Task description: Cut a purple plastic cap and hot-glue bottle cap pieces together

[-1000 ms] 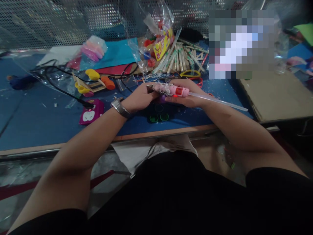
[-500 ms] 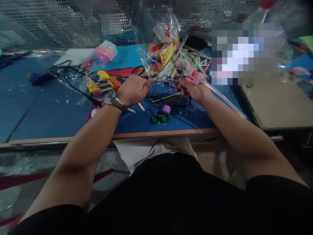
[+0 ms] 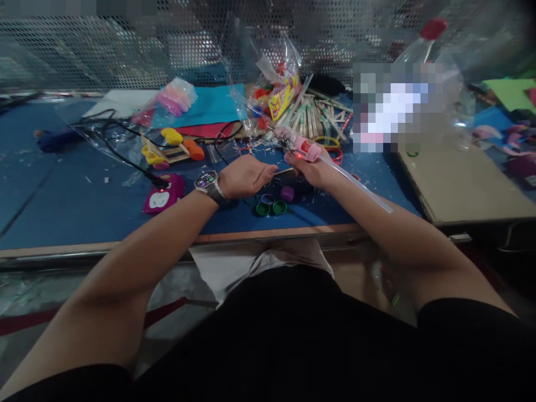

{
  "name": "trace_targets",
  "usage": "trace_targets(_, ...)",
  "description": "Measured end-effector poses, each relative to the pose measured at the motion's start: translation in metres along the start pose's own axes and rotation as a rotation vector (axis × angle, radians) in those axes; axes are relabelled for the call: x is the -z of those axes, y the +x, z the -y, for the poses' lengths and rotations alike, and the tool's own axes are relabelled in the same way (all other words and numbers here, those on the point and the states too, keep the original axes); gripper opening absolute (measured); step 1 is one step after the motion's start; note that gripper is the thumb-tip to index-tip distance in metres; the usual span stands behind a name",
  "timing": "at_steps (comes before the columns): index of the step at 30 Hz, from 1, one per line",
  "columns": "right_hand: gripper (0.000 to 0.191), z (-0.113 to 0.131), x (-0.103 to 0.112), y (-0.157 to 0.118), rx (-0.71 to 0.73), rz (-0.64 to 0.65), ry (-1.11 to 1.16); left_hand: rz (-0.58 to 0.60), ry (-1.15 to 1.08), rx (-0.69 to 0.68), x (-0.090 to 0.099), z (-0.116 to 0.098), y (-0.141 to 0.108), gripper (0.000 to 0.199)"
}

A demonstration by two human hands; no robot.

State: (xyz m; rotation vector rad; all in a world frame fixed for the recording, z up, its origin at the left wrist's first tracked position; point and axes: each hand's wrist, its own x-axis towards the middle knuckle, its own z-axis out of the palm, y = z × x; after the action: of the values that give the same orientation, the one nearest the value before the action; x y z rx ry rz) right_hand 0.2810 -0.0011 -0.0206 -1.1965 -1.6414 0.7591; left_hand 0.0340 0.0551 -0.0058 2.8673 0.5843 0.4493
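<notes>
My left hand (image 3: 247, 177), with a watch on its wrist, is closed with thumb and fingers together on one end of a thin wooden stick (image 3: 285, 172). The stick points toward my right hand (image 3: 309, 168), which is wrapped round a pink glue gun (image 3: 306, 149) with a small red light. A clear glue stick (image 3: 360, 187) trails from the gun's back over my forearm. Below the hands lie green caps (image 3: 280, 207) and a purple cap (image 3: 287, 194).
A magenta power box (image 3: 164, 194) with a black cable sits left of my watch. Wooden pieces with yellow and orange caps (image 3: 193, 149) lie behind it. Further back are a pile of sticks (image 3: 310, 117) and a plastic bag (image 3: 282, 97). Cardboard (image 3: 464, 178) lies at right.
My left hand has moved right and down, now holding a stick. My right hand and the glue gun have come left and closer to it. The view has shifted slightly.
</notes>
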Motion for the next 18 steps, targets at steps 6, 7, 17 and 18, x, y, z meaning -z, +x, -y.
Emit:
trace_targets(6,0.058,0.0,-0.002,0.0,-0.008,-0.011,0.019,0.01,-0.004,-0.092,0.0,0.004,0.001,0.085)
trace_targets(7,0.058,0.001,-0.002,-0.001,-0.013,-0.008,0.018,0.027,-0.007,-0.107,0.001,0.003,0.0,0.084)
trace_targets(17,0.057,0.003,-0.002,-0.001,-0.026,-0.025,0.033,-0.012,0.07,-0.004,-0.006,-0.003,0.001,0.065)
trace_targets(18,0.057,0.003,-0.002,-0.001,-0.035,-0.018,0.04,-0.01,0.072,-0.012,-0.006,-0.002,0.001,0.073)
